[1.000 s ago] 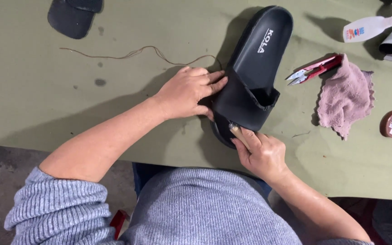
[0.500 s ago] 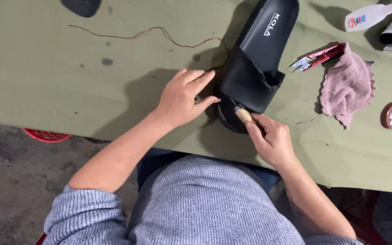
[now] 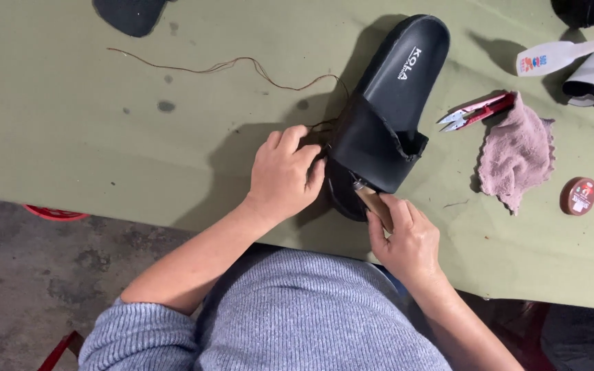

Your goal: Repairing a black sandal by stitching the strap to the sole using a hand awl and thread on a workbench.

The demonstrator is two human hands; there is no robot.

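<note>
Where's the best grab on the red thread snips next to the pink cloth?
Take the thread snips by the red handle end, coming from the right with a hand. The pointed blades face left toward the black slide sandal; the handle end lies by the pink cloth.

We see a white printed logo [image 3: 407,64] on the black slide sandal's [image 3: 407,89] footbed, near the heel end. At the table's far right edge lies a small round tin [image 3: 578,196], brown-red with a pale label on its lid, just beside the pink cloth [image 3: 515,154]. Top right, a white flat tool [image 3: 558,54] carries a small multicolour sticker [image 3: 531,64] at its wide end.
</note>
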